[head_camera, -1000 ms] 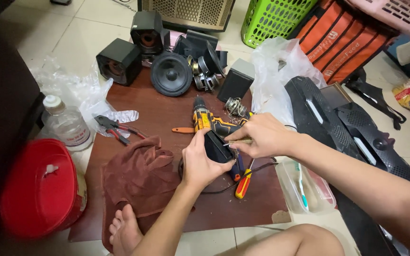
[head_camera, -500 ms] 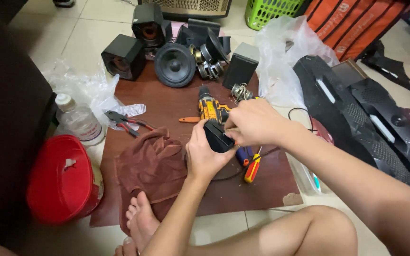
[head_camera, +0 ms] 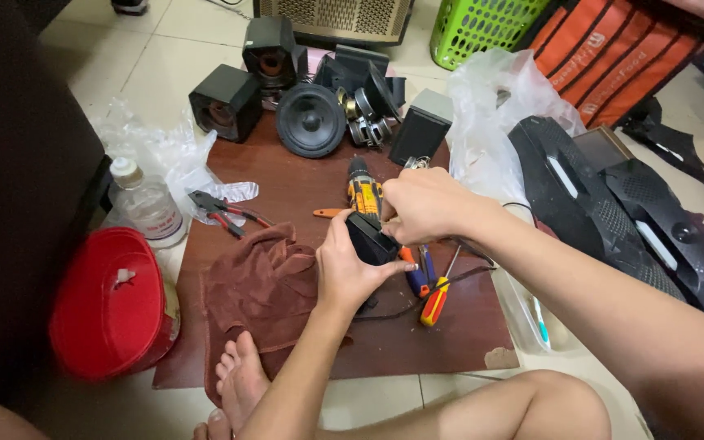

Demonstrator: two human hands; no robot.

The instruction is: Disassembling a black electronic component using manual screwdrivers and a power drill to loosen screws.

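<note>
On the brown board [head_camera: 303, 187] on the tiled floor, seen from the head camera:

Left hand [head_camera: 350, 269]: fingers wrapped round a small black box [head_camera: 371, 239], held just above the board.
Right hand [head_camera: 423, 205]: fingers pinched together at the box's top edge; what they pinch cannot be told.
Drill [head_camera: 363, 191]: yellow and black, lying just behind the box, nose pointing away.
Screwdrivers [head_camera: 425, 281]: red, blue and yellow handles, on the board under the right wrist.
Bottle [head_camera: 145, 208]: clear plastic, white cap, pale label with red print, upright at the board's left edge; its contents cannot be told.
Red tub [head_camera: 110, 305]: lid on, left of the board, contents hidden.
Plastic bags [head_camera: 495, 106]: clear, crumpled, right of the board; another behind the bottle.
Green basket [head_camera: 482, 28]: far right, inside not shown.
Orange bag [head_camera: 613, 57]: beside the basket, white print.
Cloth [head_camera: 258, 289]: brown, bunched beside a bare foot.
Speakers [head_camera: 311, 118]: black, clustered at the board's far edge.
</note>
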